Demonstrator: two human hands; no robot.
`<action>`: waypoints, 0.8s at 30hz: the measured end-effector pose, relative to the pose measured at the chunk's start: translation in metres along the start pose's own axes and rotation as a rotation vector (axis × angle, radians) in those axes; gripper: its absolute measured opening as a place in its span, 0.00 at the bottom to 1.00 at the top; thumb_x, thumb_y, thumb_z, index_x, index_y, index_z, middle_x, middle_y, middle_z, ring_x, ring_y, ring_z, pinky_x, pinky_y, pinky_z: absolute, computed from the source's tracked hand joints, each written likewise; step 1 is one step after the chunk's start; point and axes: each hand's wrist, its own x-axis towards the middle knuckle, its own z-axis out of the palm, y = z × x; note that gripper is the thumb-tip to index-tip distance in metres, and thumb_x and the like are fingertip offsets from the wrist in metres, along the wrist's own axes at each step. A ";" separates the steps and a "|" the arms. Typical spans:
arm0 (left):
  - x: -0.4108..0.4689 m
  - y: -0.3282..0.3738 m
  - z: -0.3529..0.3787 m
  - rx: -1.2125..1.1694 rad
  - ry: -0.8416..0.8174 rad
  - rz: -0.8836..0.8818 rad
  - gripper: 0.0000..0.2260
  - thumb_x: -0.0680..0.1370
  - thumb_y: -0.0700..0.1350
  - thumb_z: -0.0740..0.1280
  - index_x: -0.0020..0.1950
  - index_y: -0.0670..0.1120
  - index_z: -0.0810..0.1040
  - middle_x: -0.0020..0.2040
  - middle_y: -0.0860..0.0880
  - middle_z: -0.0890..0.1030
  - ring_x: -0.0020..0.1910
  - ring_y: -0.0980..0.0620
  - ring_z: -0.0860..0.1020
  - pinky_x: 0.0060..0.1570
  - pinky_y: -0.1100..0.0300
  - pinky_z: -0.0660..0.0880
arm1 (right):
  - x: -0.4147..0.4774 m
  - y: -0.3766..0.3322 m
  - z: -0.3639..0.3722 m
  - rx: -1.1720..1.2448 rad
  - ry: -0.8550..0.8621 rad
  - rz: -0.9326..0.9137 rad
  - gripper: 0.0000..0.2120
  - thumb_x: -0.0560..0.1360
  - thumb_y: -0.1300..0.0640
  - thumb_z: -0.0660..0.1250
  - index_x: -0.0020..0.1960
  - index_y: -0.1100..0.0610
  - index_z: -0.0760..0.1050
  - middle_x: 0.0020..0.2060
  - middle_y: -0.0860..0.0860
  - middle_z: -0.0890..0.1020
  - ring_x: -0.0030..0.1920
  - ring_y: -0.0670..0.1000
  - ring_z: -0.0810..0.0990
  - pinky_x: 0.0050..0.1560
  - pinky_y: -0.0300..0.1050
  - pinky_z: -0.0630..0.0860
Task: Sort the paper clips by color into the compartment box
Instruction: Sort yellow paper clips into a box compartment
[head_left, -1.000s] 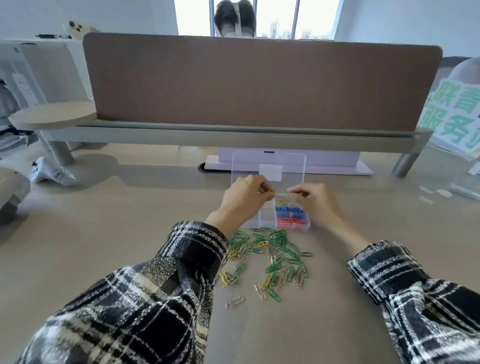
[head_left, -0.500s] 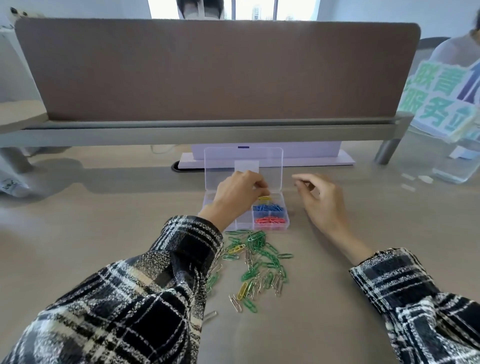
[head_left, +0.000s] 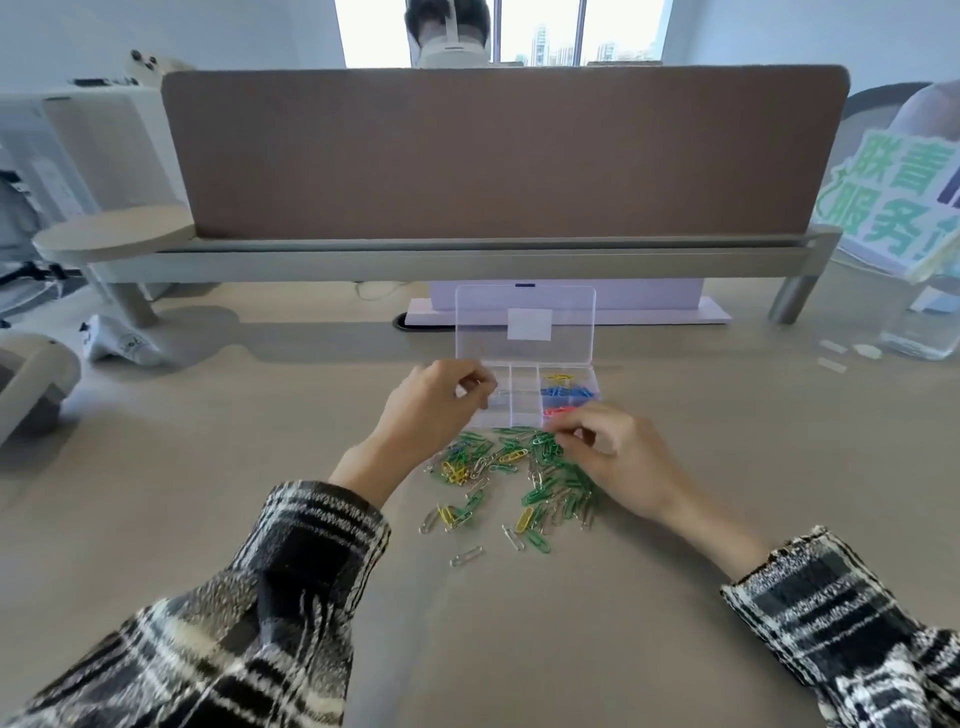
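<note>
Loose clips (head_left: 511, 480), mostly green with some yellow and silver, lie scattered on the tabletop (head_left: 208, 441) just in front of the clear box (head_left: 524, 402), whose lid (head_left: 524, 322) stands open and upright behind it. The box's right-hand compartments hold sorted clips: yellow (head_left: 558, 377) at the back, blue (head_left: 566, 391) in the middle, red (head_left: 558, 411) nearest me. The middle compartments look empty; the left ones are partly hidden by my hand. My left hand (head_left: 428, 410) hovers over the box's left side, its grip pinched shut at the fingertips; whether a clip sits between them I cannot tell. My right hand (head_left: 621, 457) rests at the pile's far right edge, just in front of the red compartment, fingers curled and its grip closing on green clips there, though the pinch itself is too small to make out. Both plaid sleeves (head_left: 291, 597) frame the scene. Beyond the box, a brown divider (head_left: 498, 156) spans the tabletop, with a green-lettered sign (head_left: 893, 202) at far right.
</note>
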 end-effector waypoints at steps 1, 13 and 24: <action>-0.014 -0.005 -0.001 0.014 -0.004 0.001 0.05 0.79 0.48 0.64 0.50 0.54 0.81 0.39 0.61 0.81 0.38 0.64 0.77 0.40 0.60 0.76 | -0.002 -0.003 0.004 -0.034 -0.032 -0.033 0.06 0.75 0.58 0.70 0.52 0.54 0.83 0.45 0.46 0.83 0.46 0.45 0.79 0.48 0.40 0.74; -0.095 -0.039 -0.020 -0.001 -0.106 0.093 0.08 0.73 0.51 0.71 0.50 0.63 0.82 0.48 0.65 0.78 0.42 0.58 0.75 0.44 0.60 0.73 | -0.002 -0.041 0.044 -0.077 -0.160 -0.105 0.09 0.77 0.52 0.67 0.55 0.50 0.82 0.49 0.44 0.80 0.53 0.43 0.76 0.54 0.41 0.73; -0.095 -0.038 -0.019 0.131 -0.143 0.105 0.03 0.72 0.55 0.71 0.43 0.59 0.81 0.47 0.64 0.77 0.45 0.68 0.73 0.42 0.72 0.65 | 0.019 -0.053 0.057 -0.265 -0.262 -0.085 0.08 0.77 0.51 0.68 0.55 0.48 0.82 0.47 0.43 0.76 0.53 0.46 0.70 0.54 0.46 0.70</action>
